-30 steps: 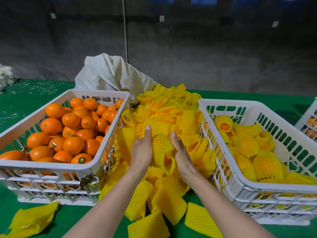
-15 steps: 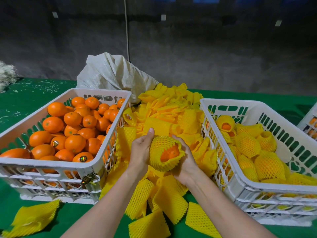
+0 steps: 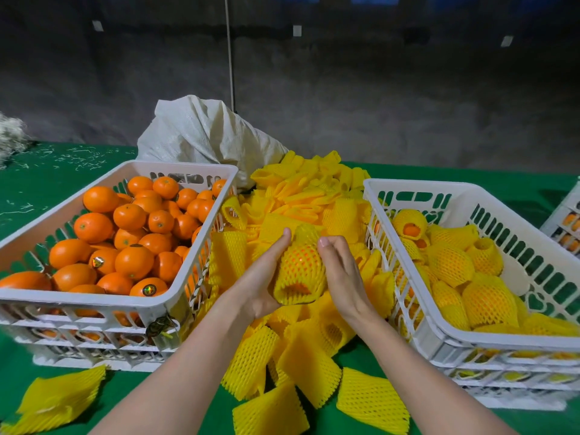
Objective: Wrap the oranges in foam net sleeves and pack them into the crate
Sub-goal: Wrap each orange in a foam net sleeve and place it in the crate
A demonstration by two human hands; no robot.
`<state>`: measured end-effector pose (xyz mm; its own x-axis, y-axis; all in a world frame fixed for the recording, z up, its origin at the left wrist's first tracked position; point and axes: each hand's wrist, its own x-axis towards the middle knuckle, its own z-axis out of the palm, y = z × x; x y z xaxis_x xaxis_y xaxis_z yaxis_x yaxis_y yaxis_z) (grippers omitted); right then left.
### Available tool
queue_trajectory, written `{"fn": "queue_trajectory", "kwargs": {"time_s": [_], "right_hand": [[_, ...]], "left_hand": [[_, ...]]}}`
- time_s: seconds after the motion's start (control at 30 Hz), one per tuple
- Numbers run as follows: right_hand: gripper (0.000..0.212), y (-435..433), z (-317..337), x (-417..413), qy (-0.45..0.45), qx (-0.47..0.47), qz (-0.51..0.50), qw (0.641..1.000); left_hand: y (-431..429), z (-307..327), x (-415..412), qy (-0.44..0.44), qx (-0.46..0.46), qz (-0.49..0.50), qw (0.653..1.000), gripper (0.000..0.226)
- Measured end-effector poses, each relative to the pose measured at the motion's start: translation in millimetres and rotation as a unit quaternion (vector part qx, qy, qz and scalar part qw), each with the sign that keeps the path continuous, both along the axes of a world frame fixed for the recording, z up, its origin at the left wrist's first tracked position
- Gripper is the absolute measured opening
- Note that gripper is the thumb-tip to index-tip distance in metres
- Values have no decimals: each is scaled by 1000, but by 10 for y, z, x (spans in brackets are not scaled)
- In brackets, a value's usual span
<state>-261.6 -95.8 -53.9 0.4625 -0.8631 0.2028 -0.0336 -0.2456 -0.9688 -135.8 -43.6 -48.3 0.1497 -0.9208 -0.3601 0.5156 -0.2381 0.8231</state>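
**Surface and room.** The table (image 3: 47,189) is covered in green cloth, flecked with pale scraps at its far left. Behind it we see a dim room with a rough grey wall (image 3: 345,95). A thin cord (image 3: 230,58) hangs down the wall.

**Grip.** Both hands close on one orange (image 3: 299,262) inside a yellow sleeve (image 3: 295,293). The left hand (image 3: 260,287) cups it from the left and below, with the thumb laid against the top. The right hand (image 3: 342,271) wraps its right side, thumb tip near the top. The sleeve's open mouth faces us. We hold the fruit just above the pile (image 3: 301,196) of spare sleeves, which spreads beneath the grip, beyond it and toward us.

**Surroundings.** Left of the grip stands the left crate (image 3: 94,304), full of bare oranges (image 3: 131,243). Right of the grip, the right crate (image 3: 417,186) holds wrapped oranges (image 3: 477,277). Beyond the pile slumps a white sack (image 3: 204,133).

**Hidden or unclear.**
- The fingers of both hands lie behind the sleeve, so we cannot see them.
- The held fruit shows only as an orange tint through the mesh.
- A third crate (image 3: 568,221) is cut off by the right edge.
- A flat sleeve (image 3: 59,394), nearer us than the left crate, is blurred and clipped at the bottom.
- A pale tuft (image 3: 9,136) at the left edge shows too little to identify.
- The stickers on a few bare oranges are too small to read.
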Motion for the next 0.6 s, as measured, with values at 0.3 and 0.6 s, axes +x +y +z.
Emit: {"fn": "queue_trajectory", "kwargs": {"time_s": [0.3, 0.6], "right_hand": [[44, -165, -20, -111, 19, -74, 31, 997], [38, 17, -129, -253, -47, -69, 54, 995]], "left_hand": [[-9, 45, -65, -66, 14, -90, 994, 58], [-118, 107, -287, -45, -88, 6, 995, 47]]}}
